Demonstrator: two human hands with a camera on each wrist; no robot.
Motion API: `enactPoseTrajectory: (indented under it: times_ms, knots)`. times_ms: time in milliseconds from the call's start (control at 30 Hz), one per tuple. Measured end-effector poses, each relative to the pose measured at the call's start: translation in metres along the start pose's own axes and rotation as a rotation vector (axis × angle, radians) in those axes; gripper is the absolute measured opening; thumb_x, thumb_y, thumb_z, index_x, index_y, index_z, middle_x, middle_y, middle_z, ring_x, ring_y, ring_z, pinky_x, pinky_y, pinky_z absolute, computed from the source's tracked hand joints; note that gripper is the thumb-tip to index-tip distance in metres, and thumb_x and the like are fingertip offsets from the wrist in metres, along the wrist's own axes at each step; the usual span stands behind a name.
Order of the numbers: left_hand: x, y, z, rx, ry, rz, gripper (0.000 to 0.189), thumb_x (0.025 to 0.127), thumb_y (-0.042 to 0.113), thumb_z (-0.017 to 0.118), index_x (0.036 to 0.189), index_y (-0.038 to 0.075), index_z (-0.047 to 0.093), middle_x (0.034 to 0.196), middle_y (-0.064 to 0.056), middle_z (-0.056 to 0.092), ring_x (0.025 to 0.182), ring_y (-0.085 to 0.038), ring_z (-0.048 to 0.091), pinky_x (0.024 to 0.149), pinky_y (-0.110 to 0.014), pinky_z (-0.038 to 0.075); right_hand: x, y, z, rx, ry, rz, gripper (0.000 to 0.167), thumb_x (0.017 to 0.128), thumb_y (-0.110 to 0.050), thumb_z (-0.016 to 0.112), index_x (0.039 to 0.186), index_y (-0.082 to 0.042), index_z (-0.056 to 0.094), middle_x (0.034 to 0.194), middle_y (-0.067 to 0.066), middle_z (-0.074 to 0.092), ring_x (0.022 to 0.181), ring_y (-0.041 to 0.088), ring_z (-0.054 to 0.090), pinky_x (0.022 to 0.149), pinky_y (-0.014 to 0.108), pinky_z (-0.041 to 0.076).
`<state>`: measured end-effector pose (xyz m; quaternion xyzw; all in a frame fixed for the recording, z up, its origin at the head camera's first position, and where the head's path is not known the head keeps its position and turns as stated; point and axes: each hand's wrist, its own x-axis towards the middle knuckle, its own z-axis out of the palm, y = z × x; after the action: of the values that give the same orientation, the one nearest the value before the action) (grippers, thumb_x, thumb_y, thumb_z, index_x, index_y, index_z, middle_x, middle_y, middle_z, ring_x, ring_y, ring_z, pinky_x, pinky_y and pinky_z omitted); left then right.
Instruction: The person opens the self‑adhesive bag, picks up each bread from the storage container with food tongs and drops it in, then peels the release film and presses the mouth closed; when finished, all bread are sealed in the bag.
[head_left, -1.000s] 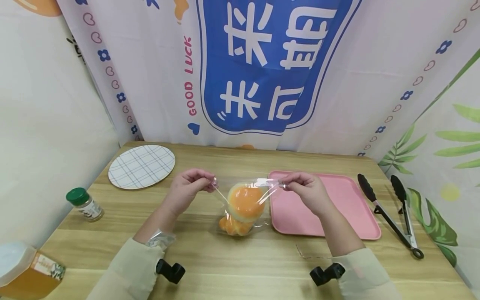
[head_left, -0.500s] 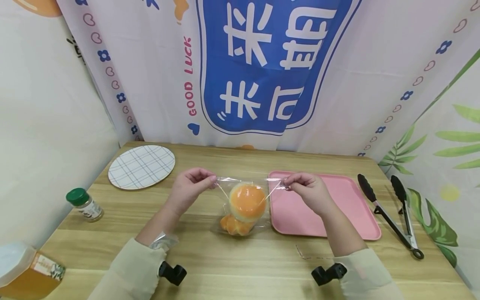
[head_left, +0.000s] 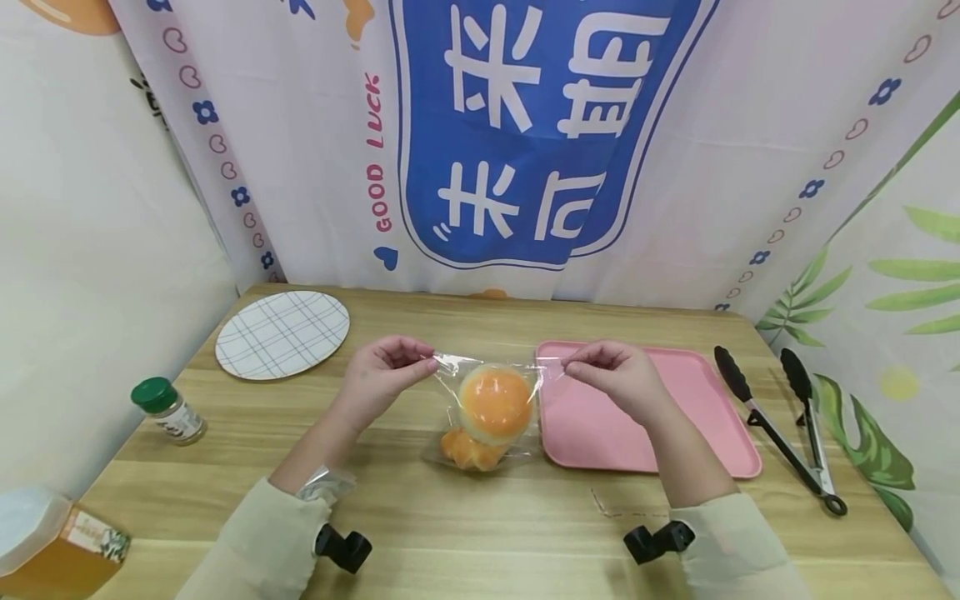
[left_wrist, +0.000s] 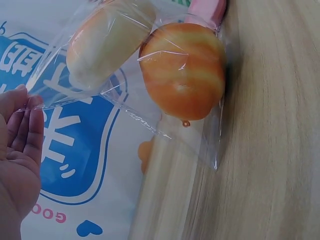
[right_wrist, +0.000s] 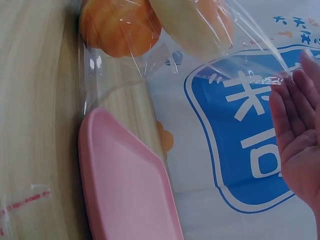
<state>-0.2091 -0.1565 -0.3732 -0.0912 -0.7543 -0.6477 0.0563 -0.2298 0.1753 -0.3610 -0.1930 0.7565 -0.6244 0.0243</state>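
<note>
A clear plastic bag [head_left: 471, 364] stands at the middle of the table, stretched between both hands. Inside it, a round bun [head_left: 496, 403] with a golden top leans above a smaller, ridged golden bread [head_left: 472, 451] at the bottom. My left hand [head_left: 385, 375] pinches the bag's upper left corner between thumb and fingers; the left wrist view shows the film drawn tight from those fingertips. My right hand [head_left: 617, 377] pinches the upper right corner the same way, over the near-left part of the pink tray [head_left: 697, 417]. Both breads show through the film in the right wrist view.
Black-tipped tongs [head_left: 787, 442] lie right of the tray. A checked round placemat [head_left: 283, 335] is at the back left, with a green-capped seasoning jar [head_left: 169, 409] before it. A tub of amber liquid [head_left: 56, 546] stands front left. A clear strip [head_left: 603, 504] lies front of the tray.
Both hands keep pinching the bag's corners and stay almost in place. The bag's top edge has been drawn straighter between them, and the bun has shifted very slightly right.
</note>
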Motion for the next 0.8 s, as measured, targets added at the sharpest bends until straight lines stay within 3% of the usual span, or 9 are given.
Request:
enactPoseTrajectory:
  times_ms: [133,300,600,700,800]
  knots:
    - [-0.001,-0.001,0.001,-0.003,0.007,0.003,0.026,0.083,0.006,0.077,0.101,-0.010,0.066,0.087,-0.001,0.075,0.073,-0.005,0.062,0.067,-0.017,0.055,0.002,0.000,0.005,-0.071,0.096,0.088,0.012,0.081,-0.014,0.080,0.087,-0.011,0.071,0.081,-0.013,0.071,0.078,0.004,0.066,0.074,0.020,0.058]
    - [-0.001,-0.003,0.004,0.001,0.031,0.047,0.021,0.085,0.001,0.074,0.100,-0.011,0.066,0.083,0.001,0.074,0.070,-0.004,0.061,0.064,-0.016,0.053,0.002,0.003,0.012,-0.097,0.166,0.043,0.016,0.084,-0.005,0.075,0.092,0.003,0.064,0.076,-0.016,0.067,0.073,0.004,0.062,0.068,0.018,0.056]
    - [-0.003,-0.004,0.007,0.063,0.056,0.173,0.031,0.086,-0.002,0.070,0.116,-0.006,0.065,0.092,-0.024,0.070,0.073,0.000,0.061,0.063,-0.015,0.050,0.001,0.001,0.020,-0.162,0.218,0.025,0.026,0.086,-0.007,0.075,0.105,0.004,0.062,0.085,-0.001,0.072,0.076,0.002,0.062,0.068,0.017,0.053]
    - [-0.003,-0.004,0.006,0.046,0.049,0.158,0.032,0.086,-0.002,0.070,0.118,-0.006,0.065,0.089,-0.010,0.073,0.074,0.000,0.061,0.064,-0.014,0.051,0.001,0.001,0.020,-0.166,0.205,0.019,0.026,0.086,-0.006,0.074,0.108,0.003,0.062,0.085,-0.001,0.072,0.075,0.002,0.062,0.067,0.017,0.052]
    - [-0.003,-0.005,0.005,0.000,0.025,0.101,0.033,0.086,-0.001,0.070,0.119,-0.007,0.064,0.085,0.009,0.071,0.077,-0.001,0.062,0.067,-0.014,0.052,0.001,0.001,0.021,-0.157,0.190,0.014,0.026,0.087,-0.006,0.073,0.109,0.004,0.062,0.086,0.000,0.072,0.075,0.003,0.061,0.068,0.017,0.053]
